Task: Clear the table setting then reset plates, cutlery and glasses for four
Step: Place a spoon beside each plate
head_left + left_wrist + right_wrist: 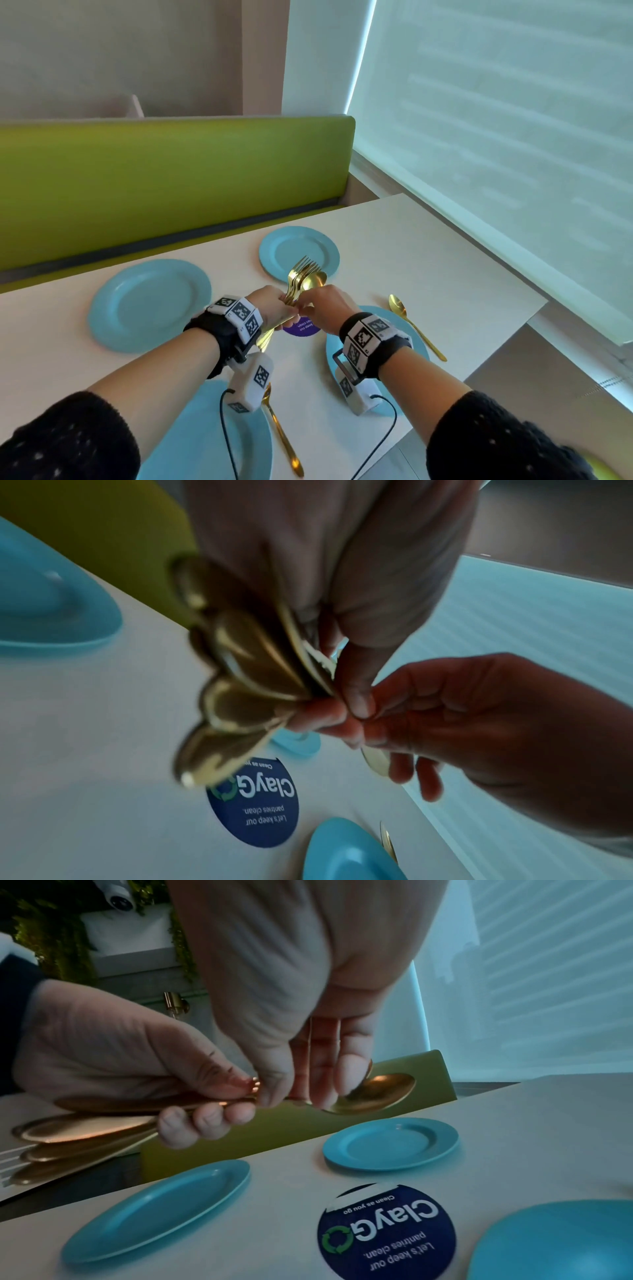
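Observation:
My left hand (279,308) grips a bundle of gold forks and spoons (303,279) above the middle of the white table (428,246). My right hand (317,306) pinches the neck of one gold spoon (380,1093) in that bundle, thumb and fingertips touching my left fingers. In the left wrist view the bundle's handles (246,669) fan out, blurred. Several blue plates lie on the table: far left (150,305), far right (298,253), near right (416,337), near left (191,428). A loose gold spoon (416,325) lies right of the near right plate; another (281,435) lies beside the near left plate.
A round blue sticker (301,329) is stuck to the table's centre under my hands. A green bench back (171,178) runs along the far side. A pale roller blind (496,137) hangs at the right, close to the table's right edge.

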`<state>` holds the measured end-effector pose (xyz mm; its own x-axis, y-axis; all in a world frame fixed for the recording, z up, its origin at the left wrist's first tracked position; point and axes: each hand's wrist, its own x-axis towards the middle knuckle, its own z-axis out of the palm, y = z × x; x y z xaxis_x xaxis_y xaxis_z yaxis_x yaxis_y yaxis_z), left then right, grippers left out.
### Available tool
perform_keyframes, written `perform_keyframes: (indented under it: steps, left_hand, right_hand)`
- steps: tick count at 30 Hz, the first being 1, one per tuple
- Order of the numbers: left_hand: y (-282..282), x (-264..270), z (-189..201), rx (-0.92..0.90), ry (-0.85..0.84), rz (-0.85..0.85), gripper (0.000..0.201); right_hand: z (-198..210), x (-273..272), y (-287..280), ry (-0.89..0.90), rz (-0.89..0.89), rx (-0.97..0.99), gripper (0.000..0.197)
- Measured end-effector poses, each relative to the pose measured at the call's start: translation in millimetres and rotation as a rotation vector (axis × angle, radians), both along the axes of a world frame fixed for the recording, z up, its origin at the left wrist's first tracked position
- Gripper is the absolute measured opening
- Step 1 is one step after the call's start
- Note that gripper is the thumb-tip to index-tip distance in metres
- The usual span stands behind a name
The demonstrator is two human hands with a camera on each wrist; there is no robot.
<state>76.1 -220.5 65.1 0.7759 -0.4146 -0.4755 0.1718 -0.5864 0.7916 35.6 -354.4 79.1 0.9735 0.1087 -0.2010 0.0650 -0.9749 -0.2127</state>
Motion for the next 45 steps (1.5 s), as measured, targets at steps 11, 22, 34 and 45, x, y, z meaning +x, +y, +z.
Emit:
perform_keyframes:
  steps: [11,22,34,45]
  left_hand:
    - [31.2,39.8,-1.4,0.038,-0.078,0.134,0.012]
    - [45.6,131.1,-39.8,-0.060,0.003,0.525,0.012]
    - [42.6,163.0,-68.4,-0.005,-0.001,0.597,0.023]
    - [24.0,178.7,-80.8,-0.016,0.022,0.569,0.021]
  right_hand:
    - [-1.3,46.9,3.9,0.007,0.075,-0.112,0.020]
    - [-32.3,182.6,-106.1,0.015,-0.443,-0.150,0.026]
    - [-85.7,261.7,-152.3,0.157,-0.558,-0.161,0.022]
    - [-107.1,269.3,-156.2,0.215,-0.593,-0.144,0.021]
